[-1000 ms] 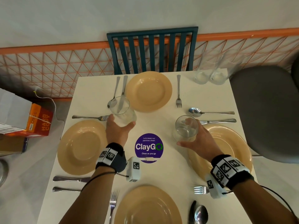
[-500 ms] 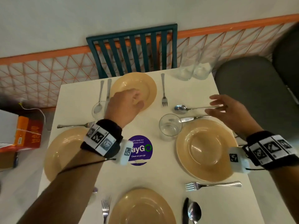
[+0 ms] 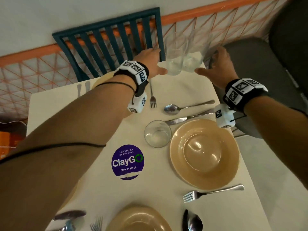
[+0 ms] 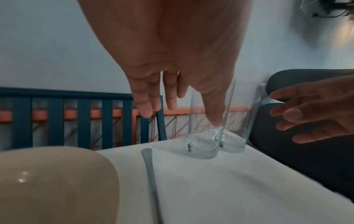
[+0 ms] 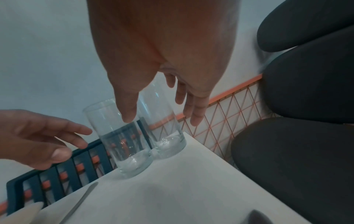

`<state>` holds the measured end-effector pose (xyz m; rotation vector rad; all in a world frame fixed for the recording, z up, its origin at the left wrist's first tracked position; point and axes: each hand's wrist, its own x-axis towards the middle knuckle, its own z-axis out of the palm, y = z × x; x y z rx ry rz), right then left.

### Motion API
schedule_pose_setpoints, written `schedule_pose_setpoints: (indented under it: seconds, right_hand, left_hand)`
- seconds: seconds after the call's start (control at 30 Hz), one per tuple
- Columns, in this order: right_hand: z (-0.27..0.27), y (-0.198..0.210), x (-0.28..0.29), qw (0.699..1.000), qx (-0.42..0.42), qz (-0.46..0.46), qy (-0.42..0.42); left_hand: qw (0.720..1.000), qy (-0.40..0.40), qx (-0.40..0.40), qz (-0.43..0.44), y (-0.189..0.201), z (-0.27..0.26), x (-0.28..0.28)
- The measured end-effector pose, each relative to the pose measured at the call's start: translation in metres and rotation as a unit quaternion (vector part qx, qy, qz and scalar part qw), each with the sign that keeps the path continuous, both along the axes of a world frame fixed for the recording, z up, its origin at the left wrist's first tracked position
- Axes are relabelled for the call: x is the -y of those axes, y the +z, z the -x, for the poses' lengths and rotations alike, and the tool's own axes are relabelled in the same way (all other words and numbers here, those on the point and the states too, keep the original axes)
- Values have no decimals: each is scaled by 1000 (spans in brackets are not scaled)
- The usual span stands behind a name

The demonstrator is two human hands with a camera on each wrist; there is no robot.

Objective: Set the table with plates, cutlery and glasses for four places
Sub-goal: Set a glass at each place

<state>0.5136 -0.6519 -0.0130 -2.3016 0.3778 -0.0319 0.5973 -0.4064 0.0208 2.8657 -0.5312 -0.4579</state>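
Two tall clear glasses stand side by side at the table's far right corner, the left glass (image 3: 174,63) (image 4: 206,128) (image 5: 118,139) and the right glass (image 3: 193,60) (image 4: 243,121) (image 5: 164,128). My left hand (image 3: 157,61) (image 4: 182,116) is spread open just left of the left glass, thumb close to it. Opposite it, my right hand (image 3: 210,61) (image 5: 162,119) is spread beside the right glass. Neither hand grips anything. A short glass (image 3: 157,134) stands by the right plate (image 3: 204,154). My left arm hides most of the far plate (image 3: 103,79).
A fork (image 3: 152,95), spoon (image 3: 183,106) and knife (image 3: 186,118) lie under my reaching arms. Another fork (image 3: 211,192) and the near plate (image 3: 138,219) lie closer in. A blue chair (image 3: 108,40) and a grey chair (image 3: 260,64) border the table's edges.
Both hands have let go of the short glasses they held a second ago. They have reached to the far right corner, either side of the two tall glasses.
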Motion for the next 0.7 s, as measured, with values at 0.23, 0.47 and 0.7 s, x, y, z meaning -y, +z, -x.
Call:
schedule_pose_setpoints:
  seconds: [0.23, 0.47, 0.7]
  right_hand:
    - [-39, -13, -14, 996, 16, -89, -10]
    - [-62, -33, -19, 992, 30, -111, -53]
    - [-60, -30, -24, 991, 45, -107, -72]
  left_hand:
    - [980, 116, -50, 153, -30, -19, 23]
    - [966, 141, -35, 213, -48, -17, 40]
    - [958, 163, 10, 236, -46, -13, 38]
